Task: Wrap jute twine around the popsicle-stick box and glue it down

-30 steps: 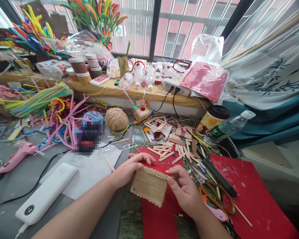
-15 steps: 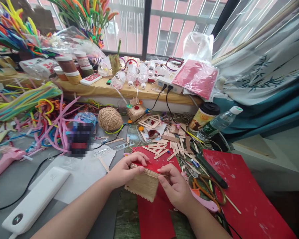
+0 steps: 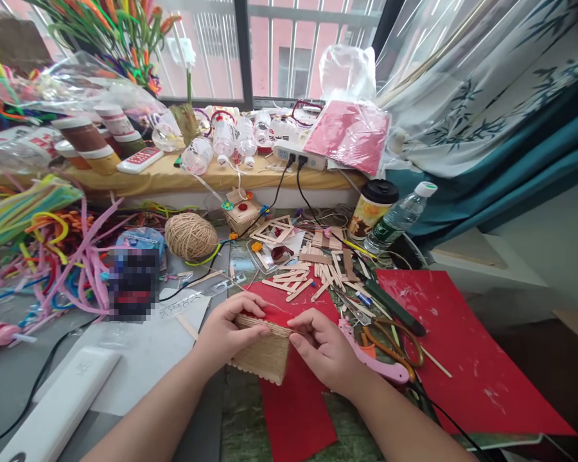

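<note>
A small box (image 3: 262,358) wrapped in tan twine, with a scalloped lower edge, is held tilted above the table. My left hand (image 3: 228,330) grips its left side, thumb on the near face and fingers over the top edge. At the box's upper right corner, my right hand (image 3: 320,346) is closed in a pinch, seemingly on the twine (image 3: 280,328) along the rim; the fingertips partly hide it. Beneath lies red card (image 3: 298,410). A ball of twine (image 3: 191,237) rests farther back, left of the hands.
Loose craft sticks (image 3: 291,279) are scattered behind the hands. Scissors (image 3: 397,343) and a pink glue gun (image 3: 385,369) lie to the right. A water bottle (image 3: 399,218) and a lidded cup (image 3: 372,208) stand farther back. Pipe cleaners (image 3: 89,256) crowd the left.
The camera view has turned, so most things sit farther left in the picture. Both hands keep their hold at the box, with only slight finger movement.
</note>
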The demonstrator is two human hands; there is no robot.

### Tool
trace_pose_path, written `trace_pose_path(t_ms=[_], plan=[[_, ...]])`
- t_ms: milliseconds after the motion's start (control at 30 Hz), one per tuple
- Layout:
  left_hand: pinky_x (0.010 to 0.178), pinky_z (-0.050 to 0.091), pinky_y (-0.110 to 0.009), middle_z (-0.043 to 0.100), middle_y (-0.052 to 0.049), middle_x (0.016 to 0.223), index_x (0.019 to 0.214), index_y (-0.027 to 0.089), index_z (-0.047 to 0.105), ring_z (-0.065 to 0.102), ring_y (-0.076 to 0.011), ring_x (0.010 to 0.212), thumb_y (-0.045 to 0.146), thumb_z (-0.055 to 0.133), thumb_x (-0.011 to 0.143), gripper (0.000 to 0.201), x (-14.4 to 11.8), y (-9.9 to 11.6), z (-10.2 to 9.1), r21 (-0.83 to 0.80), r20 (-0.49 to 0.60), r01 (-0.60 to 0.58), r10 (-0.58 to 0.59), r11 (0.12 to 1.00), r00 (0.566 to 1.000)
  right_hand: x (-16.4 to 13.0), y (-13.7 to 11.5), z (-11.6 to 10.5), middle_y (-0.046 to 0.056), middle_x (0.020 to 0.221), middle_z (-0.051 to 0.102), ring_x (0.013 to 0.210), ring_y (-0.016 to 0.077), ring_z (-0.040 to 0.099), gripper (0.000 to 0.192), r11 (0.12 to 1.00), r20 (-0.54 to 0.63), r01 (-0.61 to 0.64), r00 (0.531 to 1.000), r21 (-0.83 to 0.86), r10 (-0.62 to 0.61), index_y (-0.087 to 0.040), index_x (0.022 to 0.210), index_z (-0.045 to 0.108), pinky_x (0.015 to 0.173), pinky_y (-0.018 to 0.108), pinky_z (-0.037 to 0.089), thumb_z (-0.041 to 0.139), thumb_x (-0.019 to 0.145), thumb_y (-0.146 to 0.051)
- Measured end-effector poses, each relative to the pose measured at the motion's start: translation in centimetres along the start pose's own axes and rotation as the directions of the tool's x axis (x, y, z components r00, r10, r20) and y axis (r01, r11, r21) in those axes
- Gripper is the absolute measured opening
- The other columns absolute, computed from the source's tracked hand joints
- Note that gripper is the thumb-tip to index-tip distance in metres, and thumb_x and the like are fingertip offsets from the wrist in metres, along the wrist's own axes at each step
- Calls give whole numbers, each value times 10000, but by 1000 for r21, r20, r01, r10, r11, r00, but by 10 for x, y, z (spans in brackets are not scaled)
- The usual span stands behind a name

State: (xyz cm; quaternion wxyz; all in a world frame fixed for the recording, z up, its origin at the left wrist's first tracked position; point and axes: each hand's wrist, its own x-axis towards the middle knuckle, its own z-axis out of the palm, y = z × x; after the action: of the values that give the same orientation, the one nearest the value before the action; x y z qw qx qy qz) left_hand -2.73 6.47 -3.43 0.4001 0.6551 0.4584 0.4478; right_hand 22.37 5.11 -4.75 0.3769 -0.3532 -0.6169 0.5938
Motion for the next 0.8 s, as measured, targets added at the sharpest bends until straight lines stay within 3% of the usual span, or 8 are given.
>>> trace_pose_path(t_ms=[133,300,467,567,667,800], plan=[[886,520,-324,727,-73,1002,836,197,716,686,-222,973,342,913,787,250,0,-5,-1,-56,-44,-47,45,997,998,2,-9,-7,-10,894,544,783,144,545,359,998,-17,58,998,-10,-59,-250,1366,580,731,261,483,569,1076,-462],[864,530,-315,688,-62,1004,832,199,692,680,-206,955,350,909,801,267,-3,-9,-2,-123,-28,-125,122,985,992,4,-11,-9,29,1005,664,839,164,635,557,994,57,49,997,-94,-44,-253,1393,639,755,271,543,829,898,-421],[1038,517,-432,685,-108,1196,846,208,649,652,-290,1221,338,882,831,267,-6,-3,-4,-106,55,-202,209,974,976,1,-11,-7,45,1034,728,825,163,678,476,934,64,256,967,-250,-248,-252,1314,681,740,260,564,847,868,-273],[1103,482,-505,688,-138,1280,911,221,619,590,-339,1357,244,830,854,219,-8,5,-8,14,137,-290,286,957,949,1,-10,-8,45,993,740,796,157,696,450,890,124,363,932,-276,-342,-235,1338,655,739,257,576,803,915,-259],[1042,521,-481,701,-152,1279,956,231,576,653,-318,1261,192,782,837,241,-10,14,-10,215,186,-381,345,899,920,3,-9,-5,53,961,753,777,160,706,417,857,178,411,911,-311,-372,-212,1346,643,733,263,576,775,962,-308],[969,550,-470,682,-207,1365,1090,223,612,693,-352,1181,446,886,773,475,-9,23,-9,461,199,-444,398,768,895,5,-6,1,76,991,757,803,173,710,362,827,187,446,895,-342,-405,-195,1332,642,749,281,570,724,1001,-317]])
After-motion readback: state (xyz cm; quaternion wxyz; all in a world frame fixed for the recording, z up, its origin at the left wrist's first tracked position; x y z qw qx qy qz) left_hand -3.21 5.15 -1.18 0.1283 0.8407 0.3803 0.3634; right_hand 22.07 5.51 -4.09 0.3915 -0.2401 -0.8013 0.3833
